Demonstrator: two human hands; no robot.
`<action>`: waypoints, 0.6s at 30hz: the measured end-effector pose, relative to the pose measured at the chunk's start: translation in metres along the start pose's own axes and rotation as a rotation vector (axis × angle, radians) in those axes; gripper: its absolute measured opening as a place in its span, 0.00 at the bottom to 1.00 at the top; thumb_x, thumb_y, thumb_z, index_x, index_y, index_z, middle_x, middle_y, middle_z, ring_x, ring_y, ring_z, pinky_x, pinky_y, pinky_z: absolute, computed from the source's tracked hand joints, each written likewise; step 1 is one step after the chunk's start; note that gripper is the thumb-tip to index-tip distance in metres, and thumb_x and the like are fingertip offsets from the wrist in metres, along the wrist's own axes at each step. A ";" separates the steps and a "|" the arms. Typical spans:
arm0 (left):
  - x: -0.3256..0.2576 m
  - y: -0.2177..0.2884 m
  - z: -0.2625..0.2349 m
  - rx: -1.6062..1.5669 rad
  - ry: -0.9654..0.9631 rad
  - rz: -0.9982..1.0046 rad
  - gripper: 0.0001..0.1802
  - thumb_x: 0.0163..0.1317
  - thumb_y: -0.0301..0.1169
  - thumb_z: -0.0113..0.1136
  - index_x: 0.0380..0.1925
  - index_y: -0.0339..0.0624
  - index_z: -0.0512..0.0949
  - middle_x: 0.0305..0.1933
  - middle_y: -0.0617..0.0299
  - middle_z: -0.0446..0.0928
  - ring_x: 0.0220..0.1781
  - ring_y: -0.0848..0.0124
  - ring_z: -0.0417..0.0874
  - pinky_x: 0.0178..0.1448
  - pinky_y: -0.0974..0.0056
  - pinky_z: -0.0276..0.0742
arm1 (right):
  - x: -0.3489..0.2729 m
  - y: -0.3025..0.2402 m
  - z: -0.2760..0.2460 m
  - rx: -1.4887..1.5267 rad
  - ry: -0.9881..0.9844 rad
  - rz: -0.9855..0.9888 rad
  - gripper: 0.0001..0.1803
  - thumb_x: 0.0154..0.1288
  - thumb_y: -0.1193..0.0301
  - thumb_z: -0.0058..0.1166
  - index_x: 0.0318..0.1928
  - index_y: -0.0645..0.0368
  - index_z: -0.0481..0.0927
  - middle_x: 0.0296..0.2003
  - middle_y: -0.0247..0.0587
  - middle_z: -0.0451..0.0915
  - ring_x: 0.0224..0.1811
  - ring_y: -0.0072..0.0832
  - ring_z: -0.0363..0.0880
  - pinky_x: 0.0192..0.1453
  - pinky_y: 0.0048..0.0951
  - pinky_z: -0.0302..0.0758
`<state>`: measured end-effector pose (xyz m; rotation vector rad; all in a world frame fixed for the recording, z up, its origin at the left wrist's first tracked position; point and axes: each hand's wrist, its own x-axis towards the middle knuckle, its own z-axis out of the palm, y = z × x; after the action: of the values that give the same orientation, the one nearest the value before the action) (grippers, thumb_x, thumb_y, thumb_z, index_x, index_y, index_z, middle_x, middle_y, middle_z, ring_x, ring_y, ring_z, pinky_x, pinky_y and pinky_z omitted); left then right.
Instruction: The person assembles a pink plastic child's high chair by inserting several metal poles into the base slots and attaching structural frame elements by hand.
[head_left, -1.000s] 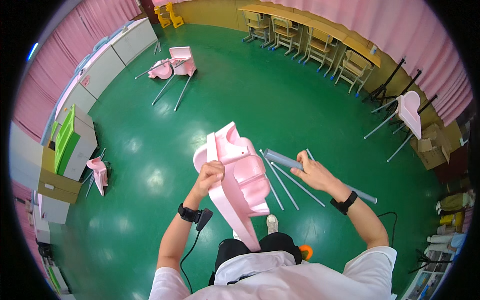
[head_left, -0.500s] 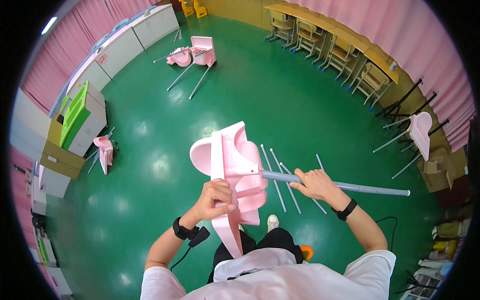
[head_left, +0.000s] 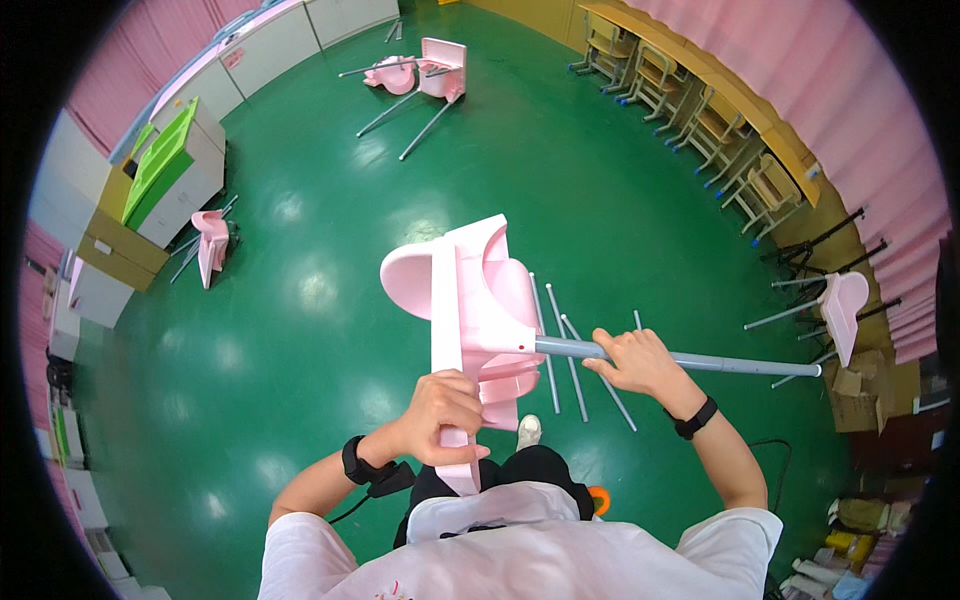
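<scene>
At 12 o'clock, the left hand (head_left: 445, 412) is gripping the pink high-chair seat (head_left: 495, 305), fingers curled closed; the right hand (head_left: 632, 360) is encircling a grey leg tube (head_left: 740, 364), whose end, apart a second ago, is now meeting the seat, suggesting a joint. Beyond, loose tubes (head_left: 575, 380) are lying at 1 o'clock.

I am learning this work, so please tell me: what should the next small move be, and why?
Perhaps the right hand should press the grey tube gently toward the pink seat while the left hand steadies it: the tube's end appears to meet the seat, but how deep it sits is hidden.
</scene>
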<state>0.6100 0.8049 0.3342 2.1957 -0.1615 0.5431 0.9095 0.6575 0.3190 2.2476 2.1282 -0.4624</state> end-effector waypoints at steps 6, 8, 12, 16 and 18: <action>0.000 0.011 0.011 0.056 0.060 0.007 0.21 0.39 0.41 0.67 0.07 0.46 0.65 0.12 0.66 0.60 0.20 0.64 0.63 0.29 0.62 0.58 | 0.008 -0.010 -0.014 -0.097 0.016 -0.060 0.25 0.67 0.48 0.48 0.39 0.61 0.69 0.18 0.52 0.77 0.23 0.52 0.78 0.28 0.48 0.72; -0.004 0.013 0.010 0.058 0.046 0.005 0.21 0.40 0.42 0.67 0.07 0.46 0.65 0.12 0.66 0.61 0.20 0.64 0.64 0.29 0.62 0.59 | 0.015 -0.016 -0.013 -0.100 0.004 -0.072 0.26 0.67 0.48 0.49 0.39 0.62 0.68 0.18 0.52 0.77 0.22 0.53 0.78 0.27 0.48 0.72; 0.005 0.025 0.022 0.030 0.084 0.075 0.21 0.41 0.42 0.66 0.07 0.46 0.65 0.12 0.66 0.63 0.20 0.63 0.65 0.30 0.62 0.60 | 0.038 -0.039 -0.007 0.001 -0.021 -0.227 0.30 0.65 0.47 0.53 0.42 0.66 0.64 0.19 0.57 0.77 0.25 0.55 0.80 0.30 0.48 0.76; -0.007 0.024 0.023 0.095 0.049 0.005 0.21 0.42 0.41 0.66 0.06 0.46 0.65 0.12 0.66 0.64 0.21 0.63 0.66 0.31 0.62 0.62 | 0.034 -0.046 -0.010 0.083 -0.081 -0.276 0.33 0.63 0.45 0.55 0.44 0.66 0.64 0.20 0.57 0.77 0.28 0.56 0.80 0.33 0.48 0.77; -0.006 0.024 0.022 0.092 0.064 0.001 0.21 0.42 0.41 0.66 0.06 0.46 0.64 0.12 0.66 0.64 0.21 0.63 0.66 0.31 0.62 0.62 | 0.036 -0.048 -0.014 0.174 -0.095 -0.182 0.27 0.67 0.50 0.51 0.45 0.65 0.68 0.26 0.56 0.79 0.31 0.55 0.80 0.37 0.48 0.77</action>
<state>0.6044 0.7720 0.3362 2.2641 -0.1054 0.6313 0.8668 0.6989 0.3334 2.0715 2.3365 -0.7729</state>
